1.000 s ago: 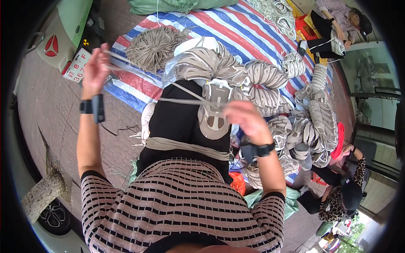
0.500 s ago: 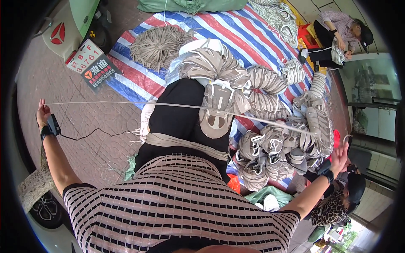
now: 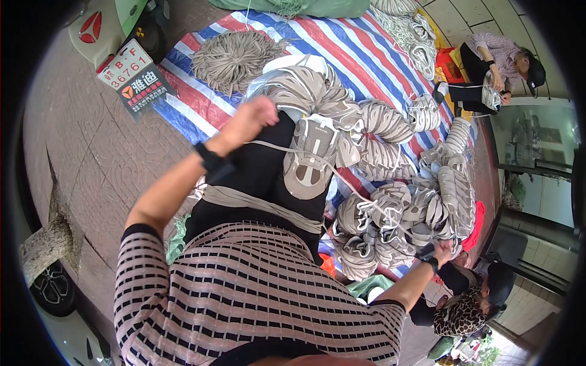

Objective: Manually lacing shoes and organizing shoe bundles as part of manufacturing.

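On my black-clad lap lies a grey-beige shoe upper (image 3: pixel 307 180), toe end toward me. A pale shoelace (image 3: pixel 351 182) crosses it and sags in a loose curve toward both sides. My left hand (image 3: pixel 253 119), smeared by motion, is raised over my left thigh near the lace; its fingers and any grip are unclear. Out to the right, beside the piled uppers, my right hand (image 3: pixel 445 252) has its fingers closed at the lace's far end. A bundle of taupe laces (image 3: pixel 262 210) lies across my waist and upper thighs.
Stacked shoe uppers (image 3: pixel 384 161) cover the striped tarp (image 3: pixel 201 113) ahead and right. A heap of laces (image 3: pixel 235 61) lies at its far left. A scooter's plate (image 3: pixel 125 64) stands left. Two people sit at right, one handling an upper (image 3: pixel 490 94).
The lace was stretched taut between widely spread arms; now it hangs slack. My left hand has swung inward over my lap, and my right hand has dropped lower and slightly inward.
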Action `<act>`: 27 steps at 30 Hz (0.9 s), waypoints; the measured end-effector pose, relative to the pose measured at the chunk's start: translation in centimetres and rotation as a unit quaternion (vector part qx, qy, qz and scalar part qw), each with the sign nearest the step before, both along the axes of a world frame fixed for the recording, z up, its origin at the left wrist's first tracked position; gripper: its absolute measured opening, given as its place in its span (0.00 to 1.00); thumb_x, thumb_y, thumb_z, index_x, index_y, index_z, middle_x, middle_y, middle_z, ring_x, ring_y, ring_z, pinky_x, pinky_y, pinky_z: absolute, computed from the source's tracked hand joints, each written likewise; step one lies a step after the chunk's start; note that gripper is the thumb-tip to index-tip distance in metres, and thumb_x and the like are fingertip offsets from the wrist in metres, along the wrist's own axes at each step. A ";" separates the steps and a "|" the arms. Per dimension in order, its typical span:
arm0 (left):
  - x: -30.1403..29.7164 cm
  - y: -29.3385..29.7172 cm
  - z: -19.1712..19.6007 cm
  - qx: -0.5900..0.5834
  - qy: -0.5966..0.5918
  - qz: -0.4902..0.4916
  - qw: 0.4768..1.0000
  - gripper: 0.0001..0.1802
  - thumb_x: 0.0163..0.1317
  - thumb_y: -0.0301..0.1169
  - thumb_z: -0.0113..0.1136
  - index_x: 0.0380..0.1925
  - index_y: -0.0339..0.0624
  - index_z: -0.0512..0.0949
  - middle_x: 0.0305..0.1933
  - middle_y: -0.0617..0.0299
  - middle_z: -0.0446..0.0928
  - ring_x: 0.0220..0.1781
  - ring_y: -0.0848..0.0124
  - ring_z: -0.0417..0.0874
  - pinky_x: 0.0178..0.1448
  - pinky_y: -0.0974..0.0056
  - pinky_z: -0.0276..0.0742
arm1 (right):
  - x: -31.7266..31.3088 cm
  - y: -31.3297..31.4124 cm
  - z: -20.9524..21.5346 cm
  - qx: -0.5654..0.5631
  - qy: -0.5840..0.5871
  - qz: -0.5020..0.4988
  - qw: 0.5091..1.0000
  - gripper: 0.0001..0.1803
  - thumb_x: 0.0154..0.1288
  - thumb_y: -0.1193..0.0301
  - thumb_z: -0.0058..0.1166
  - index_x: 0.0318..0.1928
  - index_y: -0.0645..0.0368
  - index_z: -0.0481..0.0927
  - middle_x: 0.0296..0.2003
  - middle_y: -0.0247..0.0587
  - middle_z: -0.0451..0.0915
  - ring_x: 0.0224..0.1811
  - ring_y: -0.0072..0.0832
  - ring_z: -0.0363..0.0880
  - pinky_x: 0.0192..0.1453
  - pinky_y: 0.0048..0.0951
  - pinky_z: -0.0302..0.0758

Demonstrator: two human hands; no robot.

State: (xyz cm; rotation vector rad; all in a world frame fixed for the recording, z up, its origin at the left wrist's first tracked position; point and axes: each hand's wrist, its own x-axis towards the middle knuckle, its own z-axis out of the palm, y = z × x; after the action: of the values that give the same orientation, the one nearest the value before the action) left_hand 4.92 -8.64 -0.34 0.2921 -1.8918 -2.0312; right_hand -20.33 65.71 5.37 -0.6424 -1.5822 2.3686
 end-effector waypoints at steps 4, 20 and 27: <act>-0.5 4.1 0.1 -0.412 -0.213 -0.087 0.882 0.04 0.58 0.27 0.54 0.34 0.44 0.72 0.26 0.55 0.78 0.30 0.57 0.81 0.31 0.56 0.73 | 2.0 -26.4 -1.6 0.072 -0.086 0.149 0.982 0.12 0.68 0.66 0.43 0.46 0.52 0.77 0.15 0.21 0.53 0.14 0.12 0.49 0.16 0.17 0.45; -0.8 5.1 1.6 -0.354 -0.206 -0.131 0.903 0.08 0.52 0.19 0.50 0.34 0.39 0.70 0.25 0.54 0.77 0.29 0.58 0.80 0.33 0.58 0.73 | 10.5 -53.8 -1.6 0.362 0.158 0.636 0.662 0.09 0.66 0.70 0.49 0.37 0.61 0.81 0.19 0.26 0.71 0.21 0.14 0.66 0.25 0.20 0.62; -6.1 2.0 12.2 0.027 0.022 -0.095 0.995 0.03 0.62 0.22 0.52 0.35 0.36 0.75 0.33 0.65 0.78 0.34 0.79 0.75 0.41 0.73 0.71 | 9.4 -55.2 9.3 0.275 0.197 0.581 0.740 0.10 0.67 0.70 0.49 0.44 0.60 0.79 0.17 0.24 0.70 0.19 0.10 0.64 0.23 0.15 0.59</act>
State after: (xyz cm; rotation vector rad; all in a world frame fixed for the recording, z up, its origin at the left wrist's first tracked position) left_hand -1.20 -6.68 11.83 0.0830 -1.9045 -2.1944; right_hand -10.95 10.52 14.68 1.2520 -2.6667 2.0446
